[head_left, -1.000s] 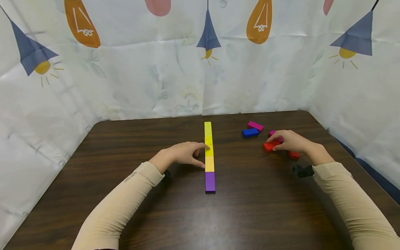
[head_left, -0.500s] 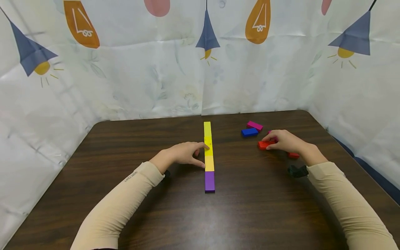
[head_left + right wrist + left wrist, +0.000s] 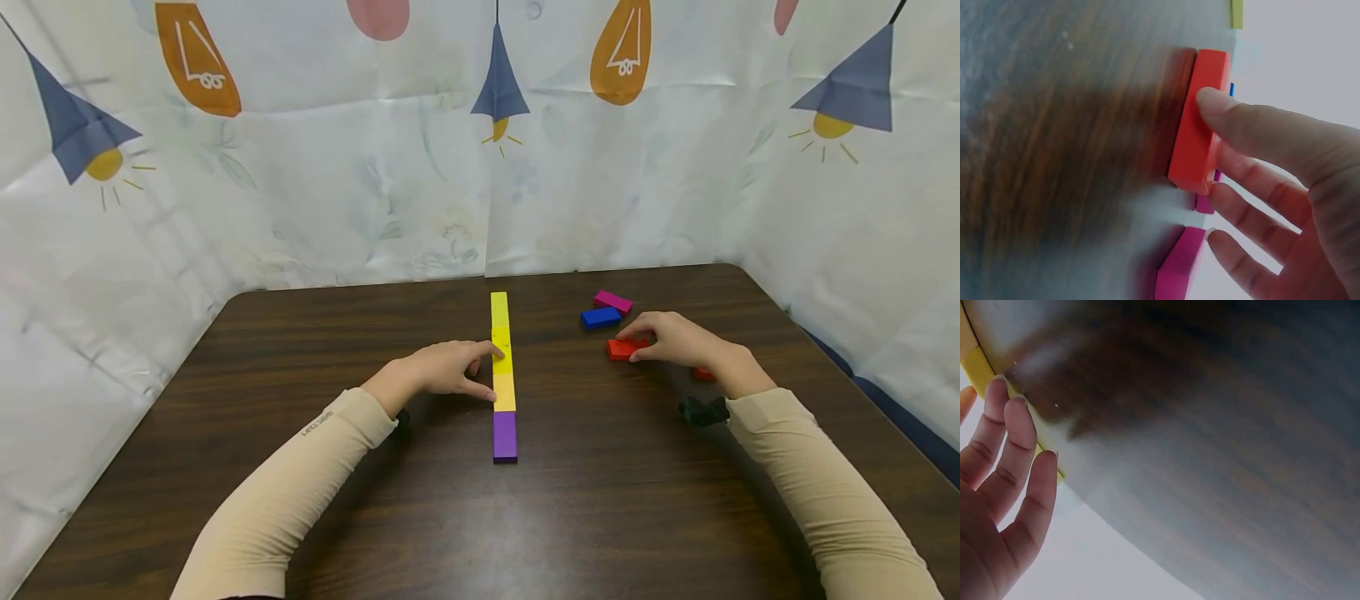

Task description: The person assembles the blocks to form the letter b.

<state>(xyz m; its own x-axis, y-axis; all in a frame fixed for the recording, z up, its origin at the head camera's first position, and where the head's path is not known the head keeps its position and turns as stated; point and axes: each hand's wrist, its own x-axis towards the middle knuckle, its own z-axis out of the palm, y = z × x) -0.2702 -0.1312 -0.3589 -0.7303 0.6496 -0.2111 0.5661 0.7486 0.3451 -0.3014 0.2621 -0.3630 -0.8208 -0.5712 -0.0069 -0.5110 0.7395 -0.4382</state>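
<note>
One red block [image 3: 621,350]: our right grip [image 3: 672,337] pinches it, blue block [image 3: 601,317] beyond; our left grip [image 3: 442,367], spread, touches a yellow block [image 3: 502,335].

A white curtain [image 3: 420,192] (printed with blue lamps [image 3: 500,83] and orange bulbs [image 3: 621,48]) hangs behind the wood-grained table [image 3: 622,508].

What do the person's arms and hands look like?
Left hand and right hand are ungloved. Left sleeve and right sleeve are beige, cuffed; the left's dark lettering is too small to read. A small dark piece shows beside each wrist.
</note>
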